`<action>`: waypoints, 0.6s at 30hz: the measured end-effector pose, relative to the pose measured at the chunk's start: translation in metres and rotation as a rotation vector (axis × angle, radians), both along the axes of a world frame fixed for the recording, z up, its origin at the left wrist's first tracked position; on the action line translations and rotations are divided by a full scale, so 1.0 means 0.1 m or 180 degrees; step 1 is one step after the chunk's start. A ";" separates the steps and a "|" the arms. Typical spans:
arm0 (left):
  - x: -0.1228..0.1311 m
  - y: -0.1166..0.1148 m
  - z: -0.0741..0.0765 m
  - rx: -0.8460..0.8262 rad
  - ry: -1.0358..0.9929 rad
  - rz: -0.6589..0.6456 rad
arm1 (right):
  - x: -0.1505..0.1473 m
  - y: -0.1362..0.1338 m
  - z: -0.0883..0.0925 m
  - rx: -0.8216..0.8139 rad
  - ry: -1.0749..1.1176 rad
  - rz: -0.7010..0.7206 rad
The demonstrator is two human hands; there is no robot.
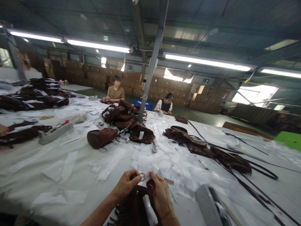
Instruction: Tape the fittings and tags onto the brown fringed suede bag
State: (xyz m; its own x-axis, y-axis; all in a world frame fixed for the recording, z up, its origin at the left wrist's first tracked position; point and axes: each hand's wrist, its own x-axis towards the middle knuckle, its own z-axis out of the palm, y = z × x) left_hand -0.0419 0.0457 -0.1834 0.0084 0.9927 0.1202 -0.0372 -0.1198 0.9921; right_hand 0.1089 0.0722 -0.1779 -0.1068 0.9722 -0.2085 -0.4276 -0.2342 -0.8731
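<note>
White table's (21, 171) a total mess lol, paper scraps (108, 164) everywhere, brown bags (101, 138) piled mid-table, straps (274, 178) sprawled right, grey tape dispenser (207, 201) up front.

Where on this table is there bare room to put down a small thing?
Best looks the table between the left hand and the loose paper strips; a smaller gap lies between the left tape dispenser and the brown bag. Crowded: paper scraps and fringed bags ahead; right tape dispenser, straps rightward.
</note>
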 end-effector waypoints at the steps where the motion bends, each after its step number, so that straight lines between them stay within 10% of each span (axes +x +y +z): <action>1: 0.00 0.01 -0.01 0.0051 0.0030 0.0008 | 0.00 0.00 -0.01 0.0032 0.0019 0.0031; 18: -0.04 0.02 -0.08 0.0180 -0.0199 -0.0455 | -0.12 -0.08 -0.03 0.0442 -0.0155 -0.0064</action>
